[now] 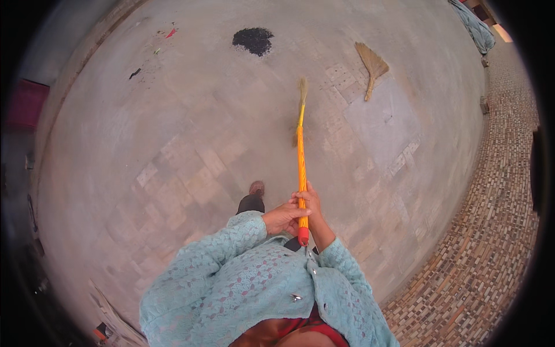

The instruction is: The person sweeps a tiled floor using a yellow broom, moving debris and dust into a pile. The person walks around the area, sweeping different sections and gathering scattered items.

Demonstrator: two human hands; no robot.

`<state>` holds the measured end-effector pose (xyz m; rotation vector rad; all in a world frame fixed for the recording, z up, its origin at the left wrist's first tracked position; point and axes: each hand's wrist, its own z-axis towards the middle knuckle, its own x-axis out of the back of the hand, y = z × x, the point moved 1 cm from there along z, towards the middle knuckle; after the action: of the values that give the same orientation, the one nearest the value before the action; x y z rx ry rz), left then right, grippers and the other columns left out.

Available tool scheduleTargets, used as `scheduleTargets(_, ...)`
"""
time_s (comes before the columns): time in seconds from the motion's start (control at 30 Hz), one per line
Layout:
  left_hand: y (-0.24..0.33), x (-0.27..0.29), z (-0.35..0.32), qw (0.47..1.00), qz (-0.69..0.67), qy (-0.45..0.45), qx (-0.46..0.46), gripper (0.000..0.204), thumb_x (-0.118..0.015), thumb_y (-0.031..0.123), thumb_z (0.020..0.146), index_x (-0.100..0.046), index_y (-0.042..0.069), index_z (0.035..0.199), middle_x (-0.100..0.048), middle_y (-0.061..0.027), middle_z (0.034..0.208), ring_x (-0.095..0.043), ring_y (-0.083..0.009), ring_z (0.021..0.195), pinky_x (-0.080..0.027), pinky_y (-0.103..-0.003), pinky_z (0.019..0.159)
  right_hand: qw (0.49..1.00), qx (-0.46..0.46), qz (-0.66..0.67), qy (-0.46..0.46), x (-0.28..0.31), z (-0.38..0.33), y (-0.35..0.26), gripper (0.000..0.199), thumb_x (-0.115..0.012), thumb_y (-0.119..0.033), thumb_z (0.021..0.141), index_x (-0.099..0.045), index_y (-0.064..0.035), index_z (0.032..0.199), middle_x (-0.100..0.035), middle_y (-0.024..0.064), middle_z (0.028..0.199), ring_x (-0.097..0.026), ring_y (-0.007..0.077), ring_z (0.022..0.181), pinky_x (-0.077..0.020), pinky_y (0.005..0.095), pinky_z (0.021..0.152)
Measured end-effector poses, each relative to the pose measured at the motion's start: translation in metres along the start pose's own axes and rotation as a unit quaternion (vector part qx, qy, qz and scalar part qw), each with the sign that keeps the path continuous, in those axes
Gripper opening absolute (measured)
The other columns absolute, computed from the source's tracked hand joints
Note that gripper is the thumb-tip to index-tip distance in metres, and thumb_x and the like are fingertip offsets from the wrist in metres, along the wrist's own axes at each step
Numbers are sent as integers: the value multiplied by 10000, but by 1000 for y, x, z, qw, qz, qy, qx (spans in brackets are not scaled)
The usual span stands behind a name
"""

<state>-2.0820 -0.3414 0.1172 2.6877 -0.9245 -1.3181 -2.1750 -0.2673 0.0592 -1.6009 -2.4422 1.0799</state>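
Both my hands grip one broom (301, 156) with an orange handle, a red end cap close to my body and a thin yellowish brush pointing away from me. My left hand (283, 219) closes on the handle from the left, just above the red cap. Slightly farther up, my right hand (310, 202) wraps it from the right. Beyond the brush and to the left lies a dark heap of small black bits (252, 41) on the floor. A straw hand broom (372, 65), fan-shaped, rests flat on the floor at the far right.
Scattered litter (155, 55) with a red scrap lies at the far left. A brick-patterned wall (462, 248) curves along the right side. A pale blue cloth (475, 29) is in the far right corner. At the left edge sits a dark pink object (27, 104).
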Motion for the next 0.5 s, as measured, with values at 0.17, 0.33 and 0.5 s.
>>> scheduleTargets(0.17, 30, 35, 17, 993, -114, -19, -8, 219, -511, 33, 700, -443, 30, 909, -508, -94, 733, -527, -171, 565, -471, -319, 488, 999, -31, -20, -17, -22, 33, -12, 578, -449, -161, 779, -179, -69, 1281, -511, 137, 872, -559, 234, 744, -473, 325, 638)
scheduleTargets(0.33, 107, 114, 24, 982, -166, 61, -67, 181, -500, 11, 706, -432, 3, 873, -502, -97, 705, -484, -126, 488, -405, -264, 405, 996, -82, -16, -42, 12, 34, -37, 514, -443, -216, 827, -225, -69, 1269, -528, 128, 878, -556, 229, 782, -463, 327, 682)
scheduleTargets(0.5, 184, 151, 21, 956, -248, 88, -133, 179, -472, 12, 714, -371, 17, 861, -480, -102, 696, -423, -96, 442, -350, -229, 373, 992, -115, 14, 45, 76, 51, -32, 449, -416, -155, 836, -262, -44, 1243, -539, 109, 797, -564, 216, 716, -477, 320, 615)
